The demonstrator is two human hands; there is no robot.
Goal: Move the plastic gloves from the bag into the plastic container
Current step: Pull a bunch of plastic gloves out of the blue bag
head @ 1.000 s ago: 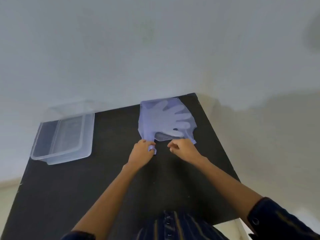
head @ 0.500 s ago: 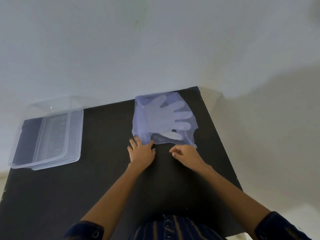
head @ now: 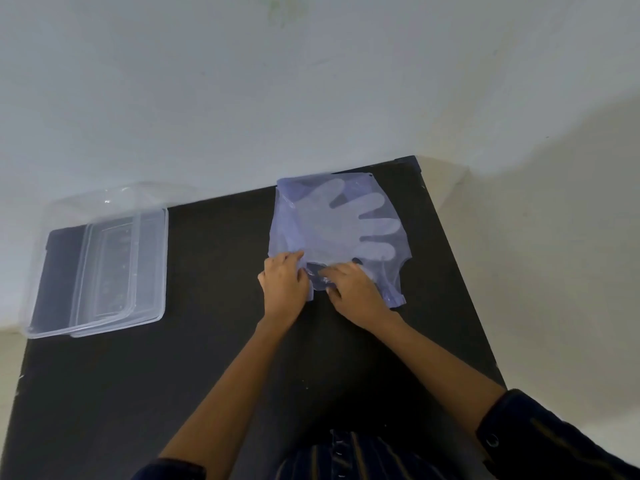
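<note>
A thin bluish plastic bag [head: 287, 220] lies flat at the far right of the black table [head: 173, 375]. Pale plastic gloves [head: 343, 223] show through it, fingers spread toward the right. My left hand [head: 284, 284] pinches the bag's near left edge at its opening. My right hand [head: 353, 289] rests on the opening beside it, fingertips tucked into the crumpled plastic. A clear plastic container [head: 104, 265] stands open at the far left of the table.
A white wall runs behind the table. The table's right edge passes close to the bag, with pale floor beyond it. The container overhangs the table's back edge. My striped dark shirt shows at the bottom.
Both hands have moved forward onto the bag's opening. The left hand went from flat beside the bag to pinching its edge. The right hand's fingers pushed into the plastic, which crumpled.
</note>
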